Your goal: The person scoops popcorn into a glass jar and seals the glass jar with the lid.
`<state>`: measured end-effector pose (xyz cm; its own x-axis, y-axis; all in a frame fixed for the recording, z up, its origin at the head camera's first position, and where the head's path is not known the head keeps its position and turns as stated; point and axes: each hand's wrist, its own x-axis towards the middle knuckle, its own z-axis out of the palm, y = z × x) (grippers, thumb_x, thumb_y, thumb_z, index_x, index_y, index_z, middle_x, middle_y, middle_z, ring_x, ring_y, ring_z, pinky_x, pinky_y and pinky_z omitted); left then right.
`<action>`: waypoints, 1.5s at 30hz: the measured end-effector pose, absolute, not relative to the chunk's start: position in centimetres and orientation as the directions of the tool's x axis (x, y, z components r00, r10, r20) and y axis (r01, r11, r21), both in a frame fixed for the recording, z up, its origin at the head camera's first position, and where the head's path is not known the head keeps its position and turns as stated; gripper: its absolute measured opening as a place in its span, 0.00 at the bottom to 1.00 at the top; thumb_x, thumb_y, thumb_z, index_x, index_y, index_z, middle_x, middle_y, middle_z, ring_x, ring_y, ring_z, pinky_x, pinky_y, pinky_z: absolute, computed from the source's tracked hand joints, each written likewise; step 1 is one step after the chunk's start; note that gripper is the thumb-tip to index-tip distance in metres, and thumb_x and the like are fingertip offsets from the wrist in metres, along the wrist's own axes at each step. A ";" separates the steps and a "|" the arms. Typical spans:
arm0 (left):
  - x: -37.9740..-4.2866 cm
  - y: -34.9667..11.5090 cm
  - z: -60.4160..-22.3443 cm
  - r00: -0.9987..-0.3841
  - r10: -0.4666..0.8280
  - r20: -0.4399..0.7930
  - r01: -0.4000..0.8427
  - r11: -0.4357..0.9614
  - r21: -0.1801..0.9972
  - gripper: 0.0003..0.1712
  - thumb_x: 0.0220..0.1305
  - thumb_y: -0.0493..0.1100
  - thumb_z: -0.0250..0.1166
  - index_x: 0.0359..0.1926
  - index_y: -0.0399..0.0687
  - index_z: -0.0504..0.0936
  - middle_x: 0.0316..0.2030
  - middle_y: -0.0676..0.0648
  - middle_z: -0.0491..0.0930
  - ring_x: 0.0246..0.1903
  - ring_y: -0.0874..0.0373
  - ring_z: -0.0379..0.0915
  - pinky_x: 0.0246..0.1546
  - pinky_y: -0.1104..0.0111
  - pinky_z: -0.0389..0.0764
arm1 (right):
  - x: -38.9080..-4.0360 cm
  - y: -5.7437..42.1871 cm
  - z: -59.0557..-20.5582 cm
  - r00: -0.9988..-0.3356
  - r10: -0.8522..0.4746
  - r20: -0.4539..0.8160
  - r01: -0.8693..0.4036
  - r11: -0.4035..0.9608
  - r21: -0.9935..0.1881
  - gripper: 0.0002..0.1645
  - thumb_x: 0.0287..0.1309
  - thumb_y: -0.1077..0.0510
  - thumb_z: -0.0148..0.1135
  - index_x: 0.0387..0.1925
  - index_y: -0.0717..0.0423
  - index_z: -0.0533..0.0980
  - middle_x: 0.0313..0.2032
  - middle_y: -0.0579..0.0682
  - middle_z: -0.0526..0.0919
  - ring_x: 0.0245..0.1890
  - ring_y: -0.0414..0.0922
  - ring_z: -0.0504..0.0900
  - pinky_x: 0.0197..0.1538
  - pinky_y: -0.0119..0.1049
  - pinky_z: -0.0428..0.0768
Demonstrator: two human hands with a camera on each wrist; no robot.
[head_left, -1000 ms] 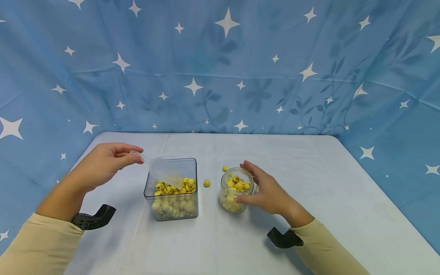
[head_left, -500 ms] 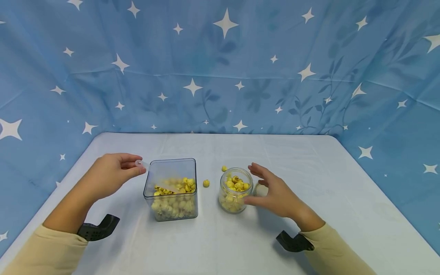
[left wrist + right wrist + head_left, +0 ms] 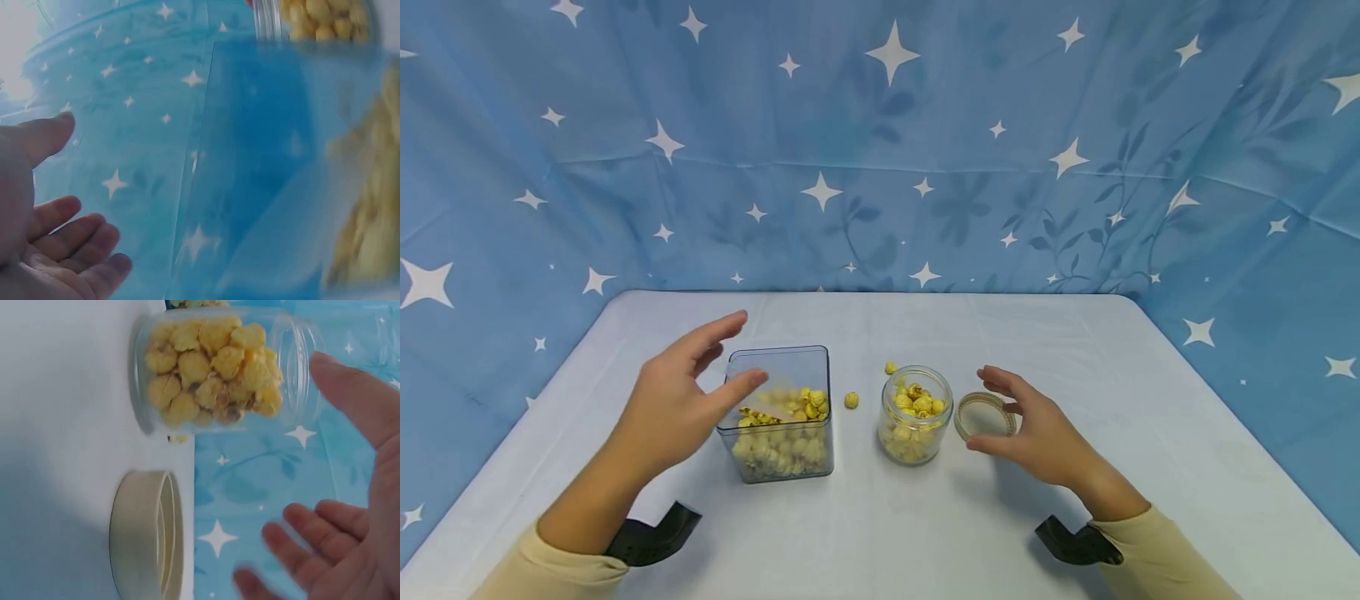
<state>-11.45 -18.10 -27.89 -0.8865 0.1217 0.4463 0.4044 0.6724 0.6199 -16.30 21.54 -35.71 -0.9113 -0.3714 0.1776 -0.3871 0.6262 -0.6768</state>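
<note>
My left hand [image 3: 677, 396] is held with thumb and fingers apart at the left side of a clear square container [image 3: 786, 450] part-filled with yellow popcorn [image 3: 194, 369]. A translucent scoop [image 3: 275, 231] rests inside it, free of my hand. My right hand [image 3: 1037, 433], fingers spread and nothing in them, hovers by a round cream lid [image 3: 137, 537]. That lid lies on the table with its hollow side up, just right of an open glass jar [image 3: 915, 442] of popcorn.
Two loose popcorn pieces lie on the table, one piece [image 3: 851, 400] between container and jar, another [image 3: 891, 367] behind the jar. A blue star-patterned curtain [image 3: 850, 225] hangs along the back of the white table [image 3: 880, 533].
My left hand has lowered the scoop into the container, let go of it and spread its fingers. My right hand has left the jar and moved right to the lid.
</note>
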 end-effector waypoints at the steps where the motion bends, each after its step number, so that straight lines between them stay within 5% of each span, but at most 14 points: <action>1: -11.5 -17.3 -28.2 -0.878 0.138 0.459 0.433 0.640 0.635 0.38 0.62 0.42 0.73 0.70 0.38 0.70 0.66 0.39 0.71 0.63 0.40 0.69 0.60 0.52 0.70 | -16.2 21.8 -35.7 -0.918 -0.361 0.166 -0.375 0.648 -0.663 0.54 0.49 0.50 0.80 0.72 0.63 0.61 0.68 0.59 0.68 0.68 0.58 0.66 0.62 0.61 0.69; 6: -12.2 -13.2 -29.5 -0.864 0.203 0.461 0.499 0.477 0.724 0.40 0.59 0.41 0.75 0.69 0.38 0.70 0.68 0.43 0.70 0.67 0.48 0.66 0.63 0.62 0.68 | -15.9 22.5 -35.8 -0.939 -0.325 0.112 -0.322 0.722 -0.612 0.57 0.46 0.45 0.81 0.72 0.63 0.62 0.68 0.61 0.68 0.69 0.62 0.63 0.64 0.65 0.63; 19: -11.5 -6.0 -32.3 -0.852 0.212 0.478 0.523 0.353 0.776 0.40 0.59 0.42 0.76 0.70 0.41 0.70 0.68 0.46 0.70 0.67 0.52 0.66 0.61 0.56 0.72 | -16.7 23.2 -37.4 -0.945 -0.313 0.090 -0.299 0.722 -0.624 0.59 0.46 0.44 0.80 0.70 0.70 0.61 0.67 0.66 0.69 0.66 0.63 0.67 0.63 0.62 0.67; 31: -13.1 -3.2 -35.9 -0.944 0.127 0.305 0.330 0.304 0.894 0.49 0.60 0.50 0.74 0.76 0.47 0.59 0.73 0.48 0.59 0.72 0.49 0.54 0.66 0.45 0.61 | -17.0 23.0 -38.1 -0.960 -0.281 0.016 -0.233 0.763 -0.603 0.63 0.44 0.43 0.81 0.71 0.70 0.59 0.68 0.67 0.66 0.68 0.65 0.64 0.65 0.63 0.63; 45: -14.4 -3.3 -37.9 -0.964 0.125 0.233 0.262 0.314 0.913 0.52 0.56 0.52 0.77 0.75 0.44 0.61 0.72 0.44 0.61 0.72 0.45 0.55 0.66 0.44 0.59 | -17.7 23.5 -38.6 -0.956 -0.291 -0.030 -0.223 0.791 -0.570 0.59 0.48 0.49 0.79 0.70 0.76 0.58 0.66 0.71 0.67 0.66 0.67 0.66 0.64 0.61 0.65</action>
<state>-14.43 -3.31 -37.92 -0.9643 0.1253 0.2335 0.2618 0.3140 0.9126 -17.74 23.50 -38.61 -0.9563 -0.2908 -0.0298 -0.2227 0.7906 -0.5705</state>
